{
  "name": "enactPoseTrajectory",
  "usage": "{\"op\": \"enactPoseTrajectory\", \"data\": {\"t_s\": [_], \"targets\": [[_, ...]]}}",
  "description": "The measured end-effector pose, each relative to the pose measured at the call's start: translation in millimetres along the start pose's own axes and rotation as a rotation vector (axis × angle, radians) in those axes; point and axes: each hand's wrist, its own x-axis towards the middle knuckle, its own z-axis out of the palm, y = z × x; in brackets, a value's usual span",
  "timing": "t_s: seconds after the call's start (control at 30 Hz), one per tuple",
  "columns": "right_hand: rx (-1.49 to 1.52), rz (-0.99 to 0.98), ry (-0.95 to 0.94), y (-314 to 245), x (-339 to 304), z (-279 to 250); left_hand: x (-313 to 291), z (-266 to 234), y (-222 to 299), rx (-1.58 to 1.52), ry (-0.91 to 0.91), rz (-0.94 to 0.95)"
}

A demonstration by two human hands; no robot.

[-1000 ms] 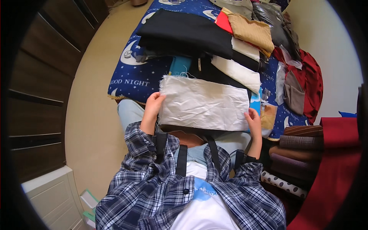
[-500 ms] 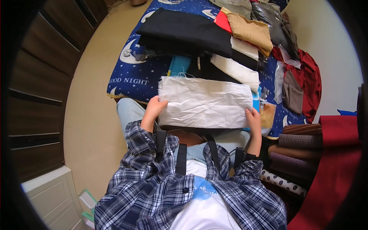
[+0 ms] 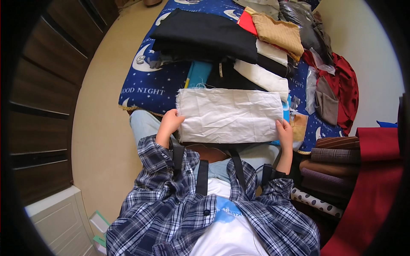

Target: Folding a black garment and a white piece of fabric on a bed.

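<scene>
Both left hand [image 3: 171,122] and right hand [image 3: 285,131] pinch the frayed white cloth [image 3: 230,116], levelled from its earlier slant, so it spans straighter between them.

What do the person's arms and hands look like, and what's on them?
The left hand and right hand wear no gloves. The sleeves are dark blue and white plaid, ending above the wrists. A black band shows just beyond the right one.

This looks like a bedroom in a home: a moon-and-star bedcover [image 3: 143,81] spreads at twelve o'clock, dark panelled woodwork [image 3: 40,132] stands at ten, a white cabinet [image 3: 57,226] at eight, rolled fabrics [image 3: 335,156] at four.
</scene>
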Motion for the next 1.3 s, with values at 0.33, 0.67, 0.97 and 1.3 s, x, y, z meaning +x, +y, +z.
{"op": "enactPoseTrajectory", "data": {"t_s": [0.33, 0.67, 0.97, 1.3], "targets": [[0.124, -0.099, -0.101, -18, 27, -11, 1, -7, 39, -0.255, -0.289, 0.094], [0.750, -0.689, -0.013, -135, 75, -112, -7, -98, 176, -0.596, -0.064, 0.854], [0.290, -0.452, 0.054, -56, 5, -86, -47, -77, 100, -0.174, 0.037, 0.797], [-0.137, 0.096, -0.370, 14, -40, -47, -53, -21, 7, -0.031, -0.239, 0.284]]}}
